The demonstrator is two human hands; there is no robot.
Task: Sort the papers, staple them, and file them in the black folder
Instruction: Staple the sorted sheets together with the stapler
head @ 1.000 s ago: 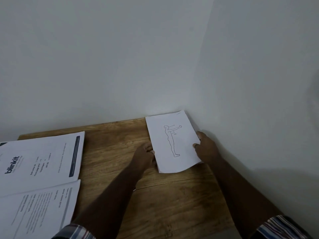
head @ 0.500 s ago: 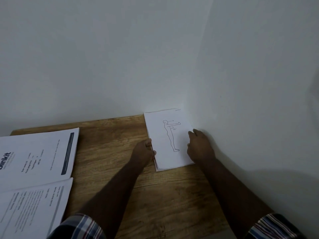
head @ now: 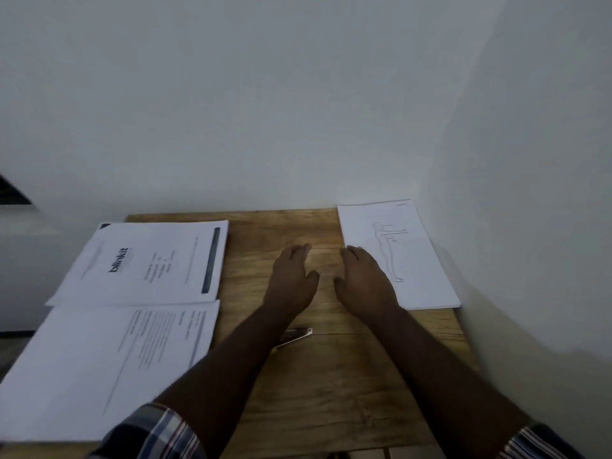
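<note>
A stack of papers with a line drawing of a standing figure (head: 410,260) lies flat in the far right corner of the wooden table (head: 331,376). My right hand (head: 362,279) hovers just left of that stack, fingers straight, holding nothing. Beside it my left hand (head: 293,279) is spread over bare wood, also holding nothing. A stack with a "blinkit" heading (head: 149,263) lies at the far left, and a text-printed stack (head: 99,366) lies nearer me on the left. A metal stapler (head: 294,336) peeks out from under my left forearm. No black folder is visible.
White walls close off the table at the back and the right. The left stacks overhang the table's left edge. A dark patch (head: 13,192) shows at the far left wall.
Both hands let go of the figure-drawing stack and drew back to the left, over the middle of the table. The camera tilted down and left, bringing the stapler and more of the left stacks into view.
</note>
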